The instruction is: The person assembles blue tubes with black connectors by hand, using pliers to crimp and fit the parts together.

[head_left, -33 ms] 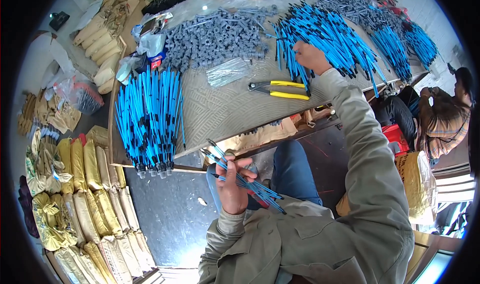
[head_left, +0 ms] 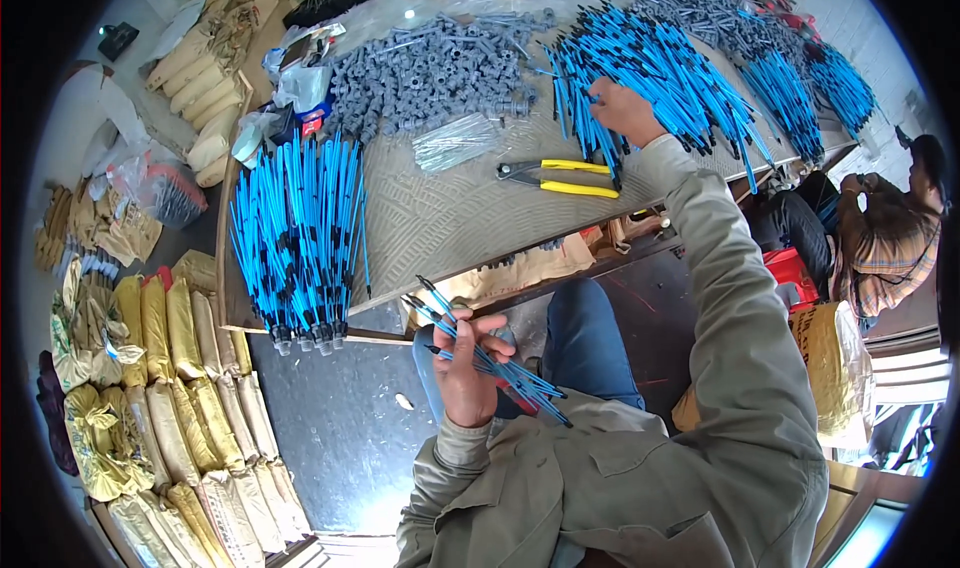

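Observation:
My left hand [head_left: 465,373] is closed round a small bunch of thin blue rods [head_left: 535,388] with black ends, held slantwise above my lap. At the back of the table, my right hand [head_left: 626,113] reaches into a large heap of similar blue rods [head_left: 665,68]. Its fingers are curled, with a bit of blue showing at the fingertips, which are partly hidden. Below that hand lies a pair of pliers [head_left: 560,178] with yellow handles. Another stack of blue rods [head_left: 300,233], with black and grey fittings, rests on the table's left end.
Grey plastic fittings [head_left: 430,78] are heaped mid-table, beside a bundle of clear strips [head_left: 457,143]. The wooden table edge [head_left: 450,266] runs before my knees. Packed sacks [head_left: 180,398] stand at left. Another person [head_left: 890,233] sits at right, near a golden sack [head_left: 835,373].
The fingers of my left hand have shifted slightly around the rods. My right hand stays at the heap.

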{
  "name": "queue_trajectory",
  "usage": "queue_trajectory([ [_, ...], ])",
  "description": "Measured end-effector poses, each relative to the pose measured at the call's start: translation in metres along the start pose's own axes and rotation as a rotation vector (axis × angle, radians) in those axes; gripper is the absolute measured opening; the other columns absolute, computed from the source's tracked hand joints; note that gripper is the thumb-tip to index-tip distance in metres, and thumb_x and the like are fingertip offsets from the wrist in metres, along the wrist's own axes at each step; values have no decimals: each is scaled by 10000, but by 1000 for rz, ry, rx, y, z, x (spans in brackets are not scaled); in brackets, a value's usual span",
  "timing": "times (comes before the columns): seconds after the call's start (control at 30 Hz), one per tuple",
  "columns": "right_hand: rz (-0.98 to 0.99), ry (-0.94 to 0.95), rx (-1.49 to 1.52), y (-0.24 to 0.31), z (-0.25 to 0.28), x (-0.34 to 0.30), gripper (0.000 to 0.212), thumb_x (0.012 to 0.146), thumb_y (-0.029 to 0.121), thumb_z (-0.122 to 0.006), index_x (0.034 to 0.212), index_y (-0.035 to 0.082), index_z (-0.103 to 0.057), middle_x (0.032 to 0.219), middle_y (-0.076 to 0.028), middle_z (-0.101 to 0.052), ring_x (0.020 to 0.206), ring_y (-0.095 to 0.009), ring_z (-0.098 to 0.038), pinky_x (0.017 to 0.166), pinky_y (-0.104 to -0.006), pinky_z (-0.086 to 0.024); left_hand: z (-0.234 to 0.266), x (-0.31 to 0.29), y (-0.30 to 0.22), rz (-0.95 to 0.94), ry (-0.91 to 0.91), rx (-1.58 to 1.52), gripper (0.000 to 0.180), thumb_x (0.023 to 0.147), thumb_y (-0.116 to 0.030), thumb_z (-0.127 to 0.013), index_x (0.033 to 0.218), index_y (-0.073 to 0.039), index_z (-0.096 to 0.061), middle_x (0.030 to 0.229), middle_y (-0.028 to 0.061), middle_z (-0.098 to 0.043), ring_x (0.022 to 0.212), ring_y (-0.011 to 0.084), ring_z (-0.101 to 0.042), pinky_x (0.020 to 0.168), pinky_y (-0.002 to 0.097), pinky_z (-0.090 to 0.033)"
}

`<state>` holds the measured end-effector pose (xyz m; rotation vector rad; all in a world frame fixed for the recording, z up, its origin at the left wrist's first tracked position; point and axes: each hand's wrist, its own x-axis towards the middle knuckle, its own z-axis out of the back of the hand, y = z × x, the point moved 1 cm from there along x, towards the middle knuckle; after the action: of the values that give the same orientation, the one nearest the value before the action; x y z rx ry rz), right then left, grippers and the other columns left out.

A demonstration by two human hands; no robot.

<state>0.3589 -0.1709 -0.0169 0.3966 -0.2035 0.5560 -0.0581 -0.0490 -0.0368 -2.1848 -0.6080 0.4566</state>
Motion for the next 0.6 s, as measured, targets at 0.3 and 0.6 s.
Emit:
queue_trajectory([
  [0.3,-51,-66,-281,19,15,-21,319,770,404,-621,787,86,-616,760,-139,-637,736,-328,-623,622,-434,-491,-1,-10,3,-25,-34,66,202,952,-218,-442,1085,-69,-473,944,134,-637,657,157,-603,583,268,-477],
  [0.6,113,-302,-157,42,21,-57,292,805,364,-599,734,81,-586,650,-120,-605,564,-334,-583,471,-410,-455,-8,-6,1,24,38,129,224,947,-187,-447,1110,-37,-479,987,157,-633,740,177,-620,625,281,-491],
])
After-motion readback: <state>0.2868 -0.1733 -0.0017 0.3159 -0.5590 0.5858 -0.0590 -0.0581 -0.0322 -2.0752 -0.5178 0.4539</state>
